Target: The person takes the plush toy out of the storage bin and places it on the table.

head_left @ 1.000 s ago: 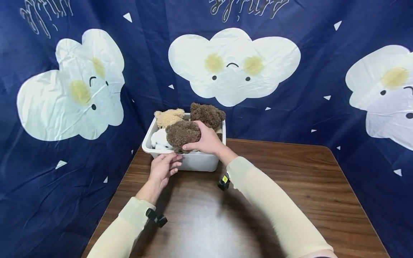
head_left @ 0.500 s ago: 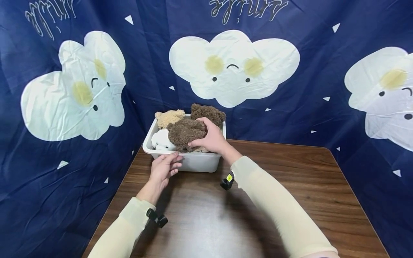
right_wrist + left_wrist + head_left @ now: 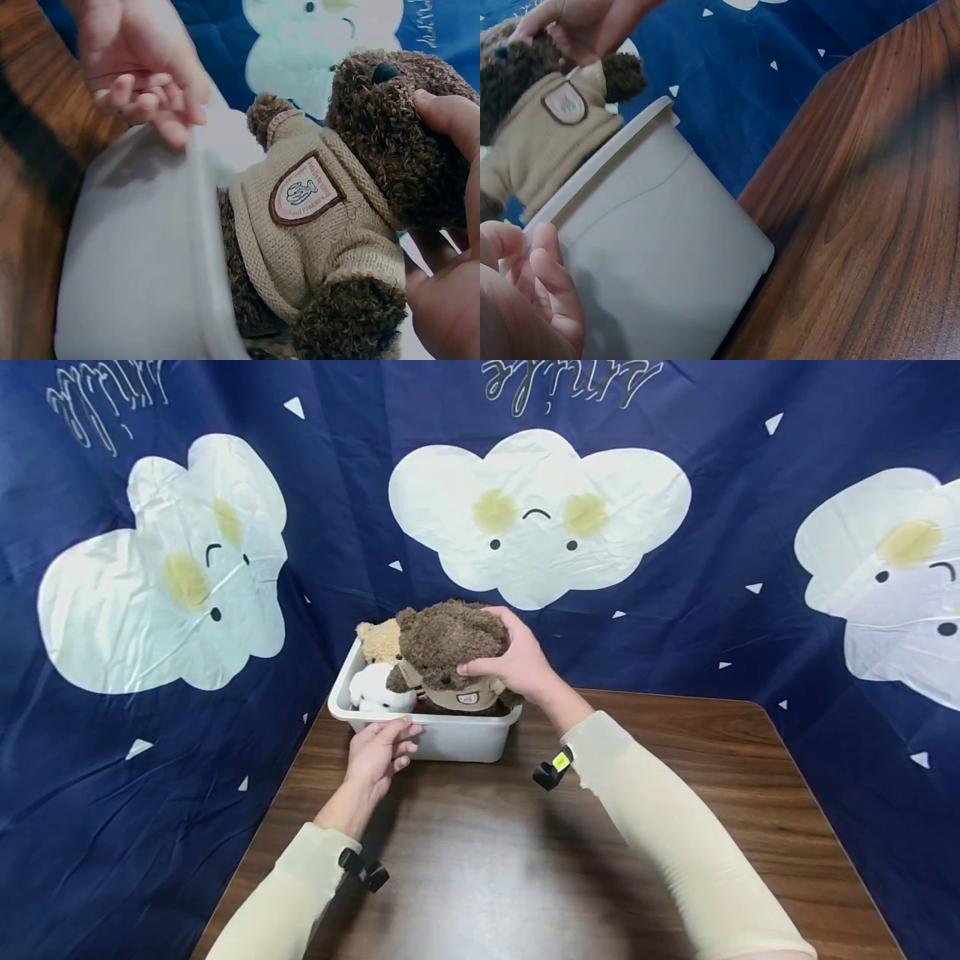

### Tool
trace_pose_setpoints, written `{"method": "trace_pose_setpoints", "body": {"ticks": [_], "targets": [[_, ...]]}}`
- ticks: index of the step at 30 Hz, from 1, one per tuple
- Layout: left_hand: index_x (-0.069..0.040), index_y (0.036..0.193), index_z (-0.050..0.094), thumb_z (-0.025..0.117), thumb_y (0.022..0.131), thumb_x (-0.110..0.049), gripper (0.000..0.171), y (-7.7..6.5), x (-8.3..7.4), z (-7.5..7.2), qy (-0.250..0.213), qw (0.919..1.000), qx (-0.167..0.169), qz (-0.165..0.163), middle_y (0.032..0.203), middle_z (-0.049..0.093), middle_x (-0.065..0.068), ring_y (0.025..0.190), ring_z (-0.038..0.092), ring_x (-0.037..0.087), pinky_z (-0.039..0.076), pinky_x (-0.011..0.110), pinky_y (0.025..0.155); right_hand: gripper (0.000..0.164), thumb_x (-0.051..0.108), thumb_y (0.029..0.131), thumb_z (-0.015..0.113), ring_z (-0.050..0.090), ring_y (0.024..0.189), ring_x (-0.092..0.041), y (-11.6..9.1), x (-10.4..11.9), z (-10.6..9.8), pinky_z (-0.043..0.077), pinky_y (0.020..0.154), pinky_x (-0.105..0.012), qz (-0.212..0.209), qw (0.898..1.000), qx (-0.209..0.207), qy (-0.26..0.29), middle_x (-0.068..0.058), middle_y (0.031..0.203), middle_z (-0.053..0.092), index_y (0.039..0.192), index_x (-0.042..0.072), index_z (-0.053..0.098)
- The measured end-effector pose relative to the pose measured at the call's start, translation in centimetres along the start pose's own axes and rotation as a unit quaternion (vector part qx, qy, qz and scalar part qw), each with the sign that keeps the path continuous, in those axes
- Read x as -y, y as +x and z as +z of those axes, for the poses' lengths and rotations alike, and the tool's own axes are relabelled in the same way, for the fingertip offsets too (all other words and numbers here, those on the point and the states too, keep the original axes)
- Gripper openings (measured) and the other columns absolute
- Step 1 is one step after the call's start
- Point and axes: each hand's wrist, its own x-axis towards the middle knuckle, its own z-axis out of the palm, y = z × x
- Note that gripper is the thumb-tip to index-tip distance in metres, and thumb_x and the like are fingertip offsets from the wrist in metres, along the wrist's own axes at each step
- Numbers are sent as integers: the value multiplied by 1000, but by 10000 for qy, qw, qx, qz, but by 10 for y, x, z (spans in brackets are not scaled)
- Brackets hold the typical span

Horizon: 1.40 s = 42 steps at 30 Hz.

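My right hand point(image 3: 525, 664) grips a dark brown teddy bear point(image 3: 450, 639) by its head, thumb toward the front and fingers behind. The bear leans above a white plastic bin point(image 3: 465, 743), its lower body still within the rim. Its tan knitted sweater point(image 3: 262, 217) bears a shield-shaped patch point(image 3: 307, 187). My left hand point(image 3: 377, 752) pinches the bin's front rim between thumb and fingers. Inside the bin, a white plush toy point(image 3: 381, 687) lies at the front left, and a light tan plush bear point(image 3: 380, 642) sits behind it.
The bin stands at the far left of a brown wooden table point(image 3: 660, 793). Close behind it hangs a dark blue curtain point(image 3: 645, 643) printed with white clouds. A second dark brown plush, seen earlier at the bin's back right, is hidden behind the held bear.
My right hand has raised the teddy bear's head up and to the right, and its tan sweater has come into sight. My left hand has stayed at the rim.
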Motion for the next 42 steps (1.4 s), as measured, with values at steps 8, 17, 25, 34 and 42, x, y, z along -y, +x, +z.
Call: {"method": "trace_pose_setpoints", "body": {"ticks": [8, 17, 25, 34, 42], "targets": [[-6, 112, 58, 68, 99, -17, 20, -1, -1, -2, 17, 10000, 60, 32, 81, 79, -4, 55, 63, 5, 44, 15, 45, 85, -3, 69, 90, 64, 120, -27, -2, 28, -28, 57, 100, -41, -468, 9891, 18, 1393, -9, 135, 63, 142, 18, 51], [-6, 111, 60, 66, 99, -18, 18, 1, -1, 1, 33, 9999, 104, 47, 80, 78, -5, 54, 63, 4, 44, 14, 45, 77, -18, 71, 73, 57, 122, -27, -9, 69, -78, 57, 97, -33, -1163, 9659, -195, 2304, -12, 133, 58, 137, 11, 49], [-5, 110, 58, 67, 99, -18, 18, 1, 1, -1, 51, 10000, 58, 63, 82, 79, -3, 54, 63, 5, 44, 15, 46, 67, -22, 71, 62, 60, 113, -26, -13, 74, -129, 58, 89, -30, -1742, 9482, -711, 2560, -14, 126, 60, 132, 6, 51], [-7, 108, 60, 67, 98, -17, 16, 1, -1, -2, 57, 10000, 30, 73, 80, 79, -4, 53, 62, 5, 44, 15, 45, 74, -21, 77, 68, 53, 130, -27, -18, 51, -184, 55, 95, -28, -1433, 9572, -1314, 2143, -12, 142, 55, 141, 12, 50], [-7, 105, 63, 67, 98, -17, 13, 2, 1, -2, 18, 9999, 66, 89, 80, 79, -3, 54, 62, 5, 45, 16, 45, 73, -11, 79, 79, 52, 128, -21, -25, 9, -214, 52, 91, -19, -770, 9741, -1672, 1316, -3, 136, 56, 141, 15, 51]]}}
